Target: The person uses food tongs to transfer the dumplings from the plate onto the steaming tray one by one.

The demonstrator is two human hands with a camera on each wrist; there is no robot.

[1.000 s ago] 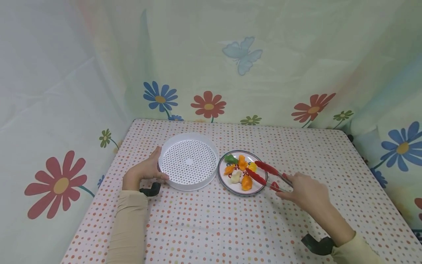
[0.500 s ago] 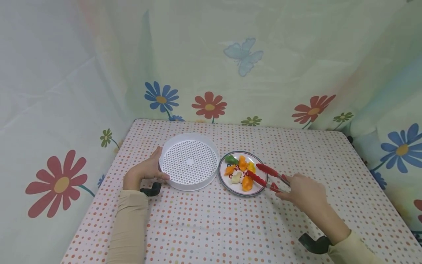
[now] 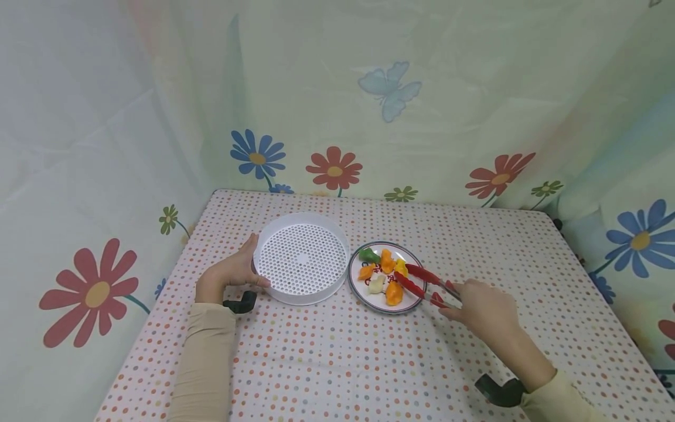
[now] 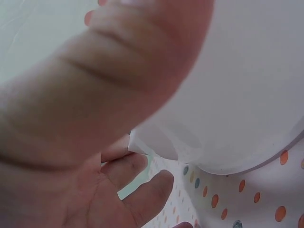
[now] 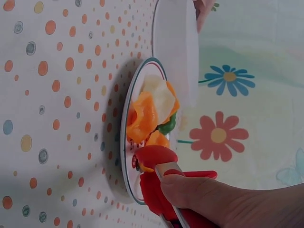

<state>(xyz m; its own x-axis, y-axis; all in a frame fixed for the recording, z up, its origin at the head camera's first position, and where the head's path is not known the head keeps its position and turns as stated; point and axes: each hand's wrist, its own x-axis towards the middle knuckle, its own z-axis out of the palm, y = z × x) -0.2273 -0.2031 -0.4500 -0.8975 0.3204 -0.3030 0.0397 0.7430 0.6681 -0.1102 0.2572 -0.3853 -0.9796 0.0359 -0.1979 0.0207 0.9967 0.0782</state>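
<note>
In the head view my left hand [image 3: 232, 271] rests against the left wall of a round white perforated steamer tray [image 3: 303, 258], thumb at its front and a finger toward the back. My right hand [image 3: 485, 308] grips metal tongs with red tips [image 3: 413, 285]. These tips hang over the right side of a rimmed plate [image 3: 364, 300], on either side of a small yellow pepper [image 3: 401, 267]; contact is hard to tell. Also on the plate lie a green pepper [image 3: 368, 255], several orange peppers [image 3: 394, 293] and a pale one [image 3: 377, 285].
A dotted cloth [image 3: 316, 363] covers the table. The plate stands close to the tray's right side. Flower-printed curtains [image 3: 448, 105] hang behind the table and at both sides. Black wrist mounts [image 3: 501, 391] stick out from both wrists.
My right hand has shifted slightly left with the tongs, and their tips have drawn a little closer together around the yellow pepper. The left hand and the tray have stayed in place.
</note>
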